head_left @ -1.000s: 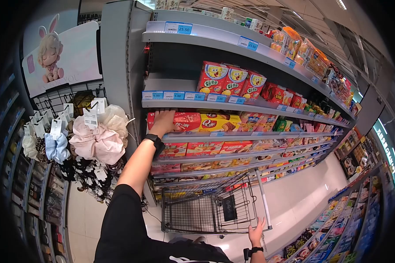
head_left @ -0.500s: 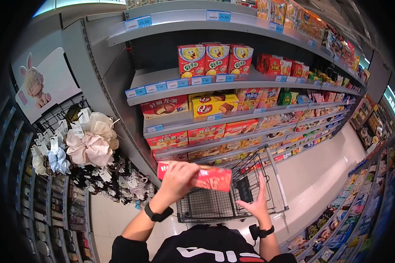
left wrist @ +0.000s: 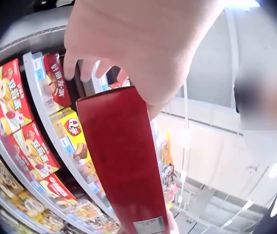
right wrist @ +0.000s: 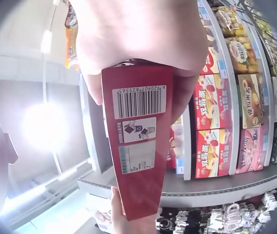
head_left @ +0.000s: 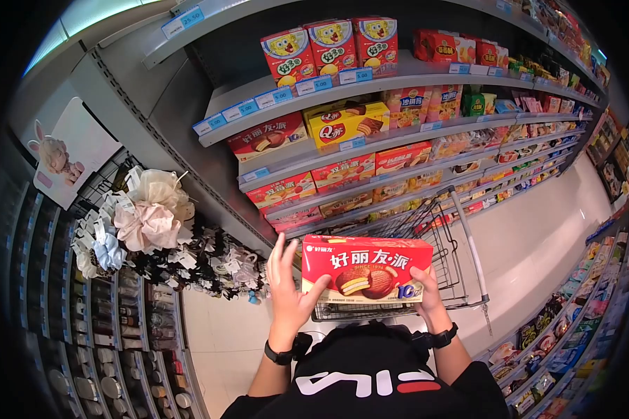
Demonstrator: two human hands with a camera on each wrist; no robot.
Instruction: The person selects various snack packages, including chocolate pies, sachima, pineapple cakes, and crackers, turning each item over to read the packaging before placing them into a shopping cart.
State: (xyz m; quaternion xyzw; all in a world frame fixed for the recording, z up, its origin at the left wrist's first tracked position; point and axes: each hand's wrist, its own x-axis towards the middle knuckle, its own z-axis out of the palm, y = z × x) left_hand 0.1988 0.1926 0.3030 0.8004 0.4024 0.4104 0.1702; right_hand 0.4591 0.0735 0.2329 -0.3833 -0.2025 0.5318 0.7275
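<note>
A red box of chocolate pies (head_left: pixel 367 269) is held up in front of the body, its printed front facing the head camera. My right hand (head_left: pixel 432 292) grips its right end, thumb on the front and fingers behind. At the left end, my left hand (head_left: pixel 288 292) has its fingers straight and spread, with the thumb tip at the box's lower left corner. In the left wrist view one plain narrow end of the box (left wrist: pixel 121 156) shows below the left hand (left wrist: pixel 138 44). The right wrist view shows its barcode end (right wrist: pixel 138 141) under the right hand (right wrist: pixel 141 34).
A wire shopping cart (head_left: pixel 461 237) stands behind the box. Beyond it runs a shelf unit (head_left: pixel 314 94) with a similar red box (head_left: pixel 268 135), a yellow snack box (head_left: pixel 349 124) and spongy-character cartons (head_left: pixel 332 47). Scrunchies (head_left: pixel 147 225) hang at the left.
The left hand took the red box off the shelf and brought it down in front of the body. The right hand came up and now holds its right end; the left hand's fingers have straightened.
</note>
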